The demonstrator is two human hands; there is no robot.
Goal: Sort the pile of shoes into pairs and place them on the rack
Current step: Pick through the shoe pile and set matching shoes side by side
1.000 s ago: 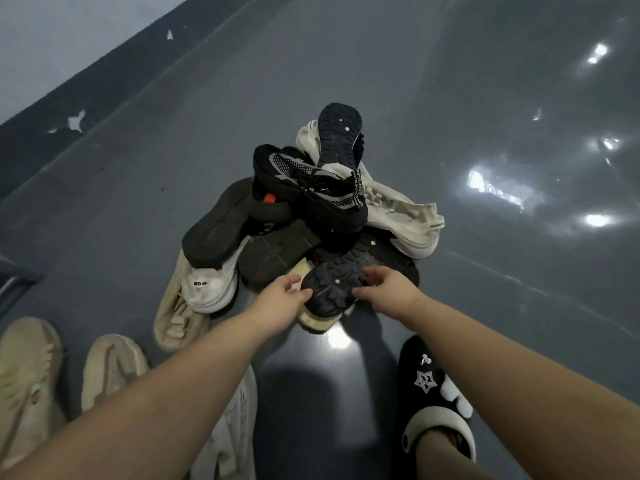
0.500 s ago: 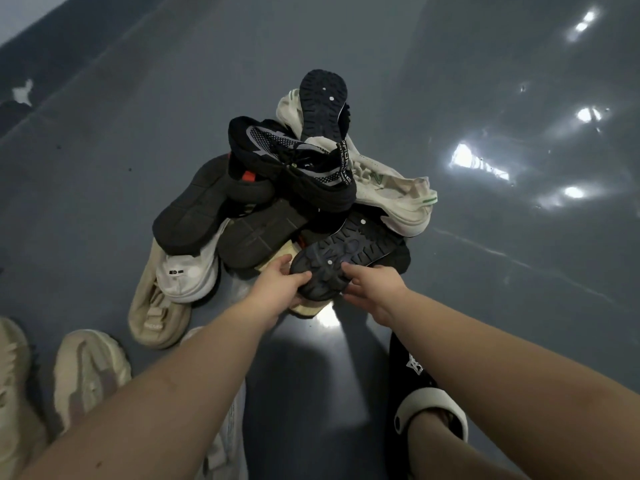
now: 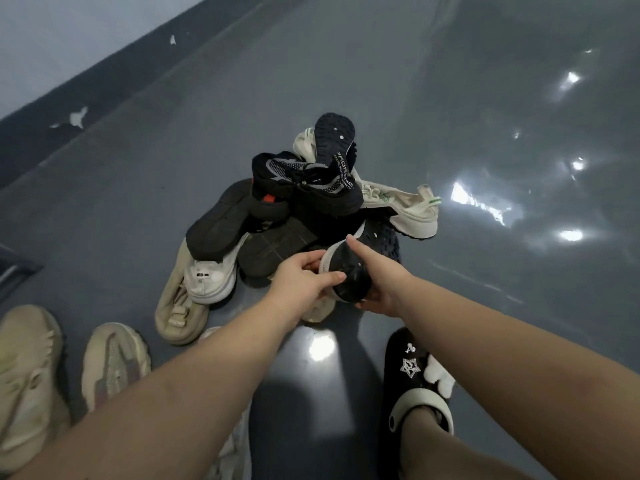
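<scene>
Hands grip one black shoe at the pile's near edge: left hand and right hand pinch it, I think to free it

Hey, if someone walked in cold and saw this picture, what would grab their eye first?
Probably the jumbled pile of shoes in the middle of the glossy grey floor, dark soles and pale sneakers heaped together. Right in front of it, the left hand and right hand both grip one black shoe at the pile's near edge. Two beige shoes sit apart at lower left.
</scene>
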